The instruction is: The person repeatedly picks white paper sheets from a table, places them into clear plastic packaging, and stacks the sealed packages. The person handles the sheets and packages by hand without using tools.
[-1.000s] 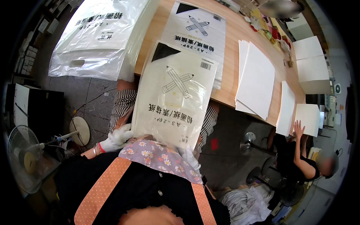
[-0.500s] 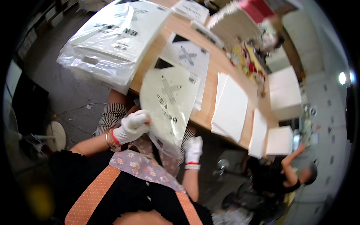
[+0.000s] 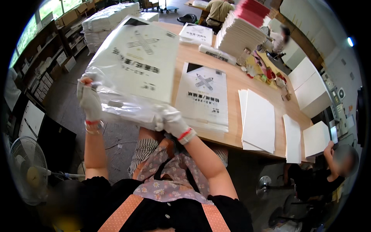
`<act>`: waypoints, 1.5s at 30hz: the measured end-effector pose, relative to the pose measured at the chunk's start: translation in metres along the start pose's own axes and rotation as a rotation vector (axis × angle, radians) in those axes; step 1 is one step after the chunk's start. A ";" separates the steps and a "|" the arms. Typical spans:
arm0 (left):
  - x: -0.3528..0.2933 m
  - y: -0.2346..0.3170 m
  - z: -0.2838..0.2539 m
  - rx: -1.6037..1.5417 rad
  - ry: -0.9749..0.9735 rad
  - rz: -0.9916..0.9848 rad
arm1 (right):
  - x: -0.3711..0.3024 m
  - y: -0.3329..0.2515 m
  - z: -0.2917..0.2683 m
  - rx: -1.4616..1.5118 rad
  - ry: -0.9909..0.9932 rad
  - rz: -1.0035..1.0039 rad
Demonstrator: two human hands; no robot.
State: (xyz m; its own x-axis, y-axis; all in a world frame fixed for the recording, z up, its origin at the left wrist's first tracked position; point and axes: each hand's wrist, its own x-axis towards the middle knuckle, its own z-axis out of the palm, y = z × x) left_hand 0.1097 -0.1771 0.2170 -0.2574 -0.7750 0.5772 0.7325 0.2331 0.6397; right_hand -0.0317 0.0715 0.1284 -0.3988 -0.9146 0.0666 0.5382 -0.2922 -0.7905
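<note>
A clear plastic bag holding a pale printed pad [image 3: 145, 63] lies tilted at the left end of the table, crossed pencils drawn on its front. My left hand [image 3: 90, 99], in a white glove with a bare fingertip showing, is closed on the bag's left edge. Gloved too, my right hand [image 3: 169, 119] grips the near right corner with its fingers curled in. Between them, the loose plastic end has a handle slot [image 3: 115, 103]. What lies under this bag is mostly hidden. To the right, a similar bagged pad [image 3: 204, 92] rests flat on the table.
White sheets [image 3: 259, 120] and a narrow white stack [image 3: 292, 137] lie along the table's right side. A tall paper pile [image 3: 239, 33] and a white roll-like pack [image 3: 217, 54] stand farther back. A co-worker [image 3: 317, 174] sits at right; a fan [image 3: 29, 170] stands at left.
The bagged pad that was over my lap has gone from there. Both hands have moved up and left to the bag at the table's left end. My view has turned too.
</note>
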 end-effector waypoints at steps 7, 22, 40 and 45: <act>-0.059 -0.083 -0.148 0.131 0.494 -0.619 | -0.018 0.086 -0.001 -0.345 0.407 -0.158; -0.263 -0.238 0.181 1.008 -1.221 -0.160 | -0.248 0.146 -0.089 0.293 0.891 0.243; -0.201 -0.255 0.199 0.192 -0.927 -0.719 | -0.081 -0.025 -0.173 0.251 0.920 -0.149; -0.169 -0.259 0.203 -0.132 -0.335 -1.083 | -0.152 -0.031 -0.223 -1.356 1.021 0.004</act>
State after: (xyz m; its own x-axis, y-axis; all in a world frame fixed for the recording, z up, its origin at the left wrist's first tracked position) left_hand -0.1648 0.0130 0.0568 -0.9352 -0.3310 -0.1258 0.0790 -0.5415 0.8370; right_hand -0.1534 0.2821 0.0075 -0.9709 -0.2172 0.1006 -0.2189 0.6359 -0.7401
